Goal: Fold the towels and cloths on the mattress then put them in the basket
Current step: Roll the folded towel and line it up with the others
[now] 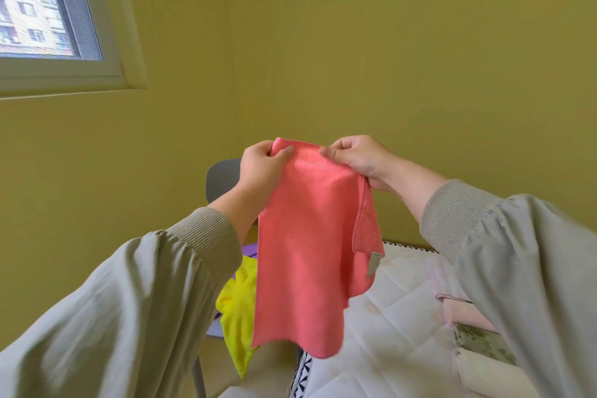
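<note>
A: Where was the coral cloth [307, 252]?

B: Up in the air above the mattress [387, 333], hanging as a soft oblong with a wavy lower hem. It looked like fine microfibre, faintly ribbed near the top. Its right edge was turned back, showing a nubbier side and a small grey tag [373, 265].

A: And the hands?

B: Both were grasping it. The left hand [261, 168] pinched one top corner between thumb and curled fingers. The right hand [358, 160] pinched the other, close by.

A: Anything underneath?

B: The mattress was white, quilted in diamonds. A crumpled yellow cloth [239, 310] hung from a grey chair [221, 181] beside it, with some lilac fabric [250, 249] just behind. The smooth pale-green sleeves [129, 317] ended in ribbed cuffs.
</note>
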`<action>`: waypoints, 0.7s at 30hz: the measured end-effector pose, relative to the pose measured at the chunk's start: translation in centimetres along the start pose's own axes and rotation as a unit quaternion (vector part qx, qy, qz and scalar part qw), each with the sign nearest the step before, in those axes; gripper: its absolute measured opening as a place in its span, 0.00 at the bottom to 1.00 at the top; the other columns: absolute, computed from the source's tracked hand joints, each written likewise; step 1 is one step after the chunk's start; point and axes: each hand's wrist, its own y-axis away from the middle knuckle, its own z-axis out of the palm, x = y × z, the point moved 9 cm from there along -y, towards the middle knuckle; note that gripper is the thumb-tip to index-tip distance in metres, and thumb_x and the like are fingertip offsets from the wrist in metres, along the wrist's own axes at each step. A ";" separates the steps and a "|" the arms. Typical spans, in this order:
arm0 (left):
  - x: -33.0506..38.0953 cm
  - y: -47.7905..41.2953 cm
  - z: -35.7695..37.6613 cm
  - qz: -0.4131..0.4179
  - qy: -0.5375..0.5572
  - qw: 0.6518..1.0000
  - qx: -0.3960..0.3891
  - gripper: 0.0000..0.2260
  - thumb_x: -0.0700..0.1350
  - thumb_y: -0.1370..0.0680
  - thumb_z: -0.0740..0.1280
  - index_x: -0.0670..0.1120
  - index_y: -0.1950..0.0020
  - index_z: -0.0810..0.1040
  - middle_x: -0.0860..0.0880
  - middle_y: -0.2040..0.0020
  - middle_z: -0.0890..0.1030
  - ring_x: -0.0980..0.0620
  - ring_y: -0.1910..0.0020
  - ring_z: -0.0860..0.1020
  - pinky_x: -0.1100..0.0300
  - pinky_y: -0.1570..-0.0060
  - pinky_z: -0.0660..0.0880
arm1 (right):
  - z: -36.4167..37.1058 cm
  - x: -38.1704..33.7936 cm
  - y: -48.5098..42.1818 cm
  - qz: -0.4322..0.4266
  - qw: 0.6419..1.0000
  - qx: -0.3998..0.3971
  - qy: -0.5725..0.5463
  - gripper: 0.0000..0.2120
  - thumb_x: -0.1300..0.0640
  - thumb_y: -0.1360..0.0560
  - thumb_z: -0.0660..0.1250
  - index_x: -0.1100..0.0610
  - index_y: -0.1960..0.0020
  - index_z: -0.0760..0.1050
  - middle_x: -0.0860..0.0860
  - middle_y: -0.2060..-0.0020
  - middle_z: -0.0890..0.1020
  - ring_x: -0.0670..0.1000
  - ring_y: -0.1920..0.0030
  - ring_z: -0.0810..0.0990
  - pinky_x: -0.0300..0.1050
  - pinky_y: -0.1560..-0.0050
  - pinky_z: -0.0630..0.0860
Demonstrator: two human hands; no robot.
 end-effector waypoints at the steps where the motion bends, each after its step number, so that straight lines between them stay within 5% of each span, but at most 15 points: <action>1: 0.0 0.0 0.0 0.003 -0.005 1.000 0.005 0.09 0.46 0.23 0.67 0.41 0.59 0.76 0.48 0.66 0.71 0.51 0.65 0.68 0.56 0.64 0.67 | 0.2 0.1 0.2 0.001 0.999 -0.021 0.037 0.08 0.57 0.30 0.75 0.57 0.61 0.76 0.51 0.68 0.78 0.48 0.69 0.75 0.38 0.69 0.73; 5: 0.8 0.6 0.1 0.031 -0.051 0.998 0.027 0.08 0.44 0.24 0.67 0.38 0.55 0.77 0.49 0.64 0.72 0.52 0.65 0.68 0.58 0.65 0.66 | -0.3 1.7 0.3 0.023 0.959 -0.029 0.281 0.11 0.72 0.32 0.67 0.57 0.63 0.77 0.53 0.66 0.79 0.53 0.64 0.77 0.42 0.65 0.74; 7: 1.2 0.5 0.1 0.046 -0.074 0.995 0.040 0.08 0.44 0.24 0.66 0.38 0.53 0.76 0.48 0.62 0.74 0.51 0.64 0.70 0.58 0.64 0.67 | -1.4 2.1 0.6 0.022 0.923 0.016 0.385 0.15 0.72 0.32 0.58 0.55 0.69 0.71 0.51 0.71 0.75 0.54 0.64 0.74 0.41 0.70 0.67; 10: 0.9 0.0 -0.3 0.039 -0.101 0.992 0.064 0.07 0.43 0.23 0.65 0.39 0.53 0.75 0.48 0.61 0.74 0.50 0.63 0.70 0.57 0.65 0.67 | -3.2 2.6 1.1 0.012 0.877 0.083 0.472 0.12 0.70 0.33 0.57 0.56 0.70 0.68 0.52 0.72 0.73 0.57 0.64 0.74 0.43 0.69 0.65; 16: -1.3 -0.7 -1.1 0.012 -0.188 0.980 0.065 0.04 0.39 0.23 0.61 0.44 0.58 0.71 0.52 0.65 0.70 0.53 0.67 0.67 0.60 0.71 0.63 | -6.5 3.7 1.9 0.029 0.835 0.186 0.517 0.11 0.70 0.33 0.58 0.58 0.61 0.75 0.54 0.66 0.76 0.59 0.61 0.76 0.43 0.64 0.67; 21: -2.1 -0.8 -2.3 0.015 -0.184 0.978 0.095 0.01 0.40 0.23 0.63 0.44 0.54 0.74 0.53 0.64 0.71 0.51 0.63 0.70 0.63 0.70 0.65 | -9.3 3.7 2.7 0.004 0.855 0.272 0.442 0.12 0.69 0.31 0.58 0.55 0.58 0.75 0.54 0.62 0.78 0.58 0.59 0.76 0.44 0.63 0.69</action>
